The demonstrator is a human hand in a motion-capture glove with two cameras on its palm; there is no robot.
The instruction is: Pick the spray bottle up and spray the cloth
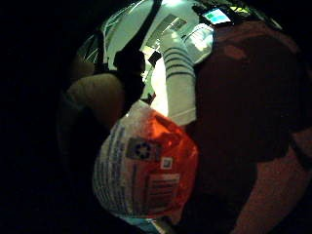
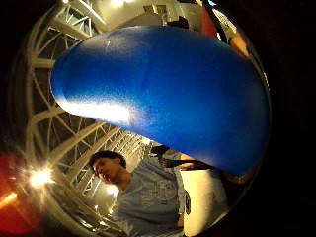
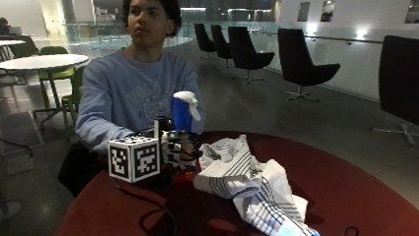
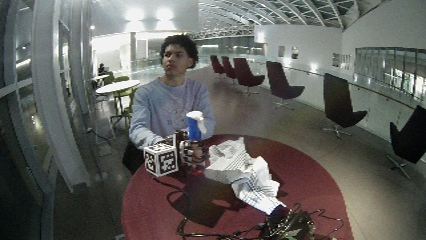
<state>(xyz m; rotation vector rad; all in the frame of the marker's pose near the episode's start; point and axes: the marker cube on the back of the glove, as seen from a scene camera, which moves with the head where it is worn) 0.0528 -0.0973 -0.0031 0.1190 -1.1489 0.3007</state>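
A: Where is the spray bottle with the blue neck, white nozzle and red-orange labelled body (image 3: 183, 118)?

B: It stands upright in the person's black-gloved right hand (image 3: 181, 150), just above the round dark red counter (image 3: 340, 182), near the edge closest to the person. The hands' fingers are curled round the bottle's lower part, clamped on it, with the blue neck and white nozzle rising above them.

A: And the cloth?

B: The white cloth with dark stripes (image 3: 245, 184) lies crumpled on the counter just beside the bottle, trailing away from the person toward the counter's near side. Whether it touches the glove cannot be told.

A: What do the palm views give?

B: The little finger side shows the bottle's red-orange body and its white printed label (image 1: 146, 170) close to the palm, with the striped cloth (image 1: 178, 83) beyond it on the counter (image 1: 253, 112). The thumb side is largely filled by the bottle's blue part (image 2: 168, 94).

A: The other hand?

B: It is not visible.
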